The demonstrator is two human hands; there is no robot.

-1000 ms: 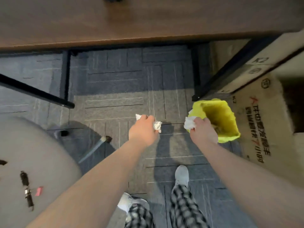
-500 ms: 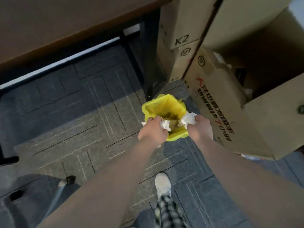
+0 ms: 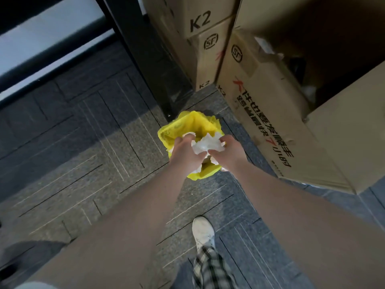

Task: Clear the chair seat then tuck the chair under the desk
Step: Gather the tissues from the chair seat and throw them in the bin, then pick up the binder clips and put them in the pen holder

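Observation:
A small bin lined with a yellow bag (image 3: 194, 124) stands on the carpet beside a black desk leg (image 3: 145, 57). My left hand (image 3: 184, 153) and my right hand (image 3: 228, 152) are side by side right over its mouth. Crumpled white tissue (image 3: 205, 143) bulges between the two hands, and each hand still grips a wad of it. The chair and the desk top are out of view.
Stacked cardboard boxes (image 3: 200, 38) and a large open carton (image 3: 291, 105) stand close on the right of the bin. Grey carpet tiles (image 3: 83, 153) spread to the left. My white shoe (image 3: 203, 232) is behind the bin.
I have stepped closer to the bin and the view swung right, so the chair has left the frame. Both hands moved from short of the bin to directly over it, meeting together.

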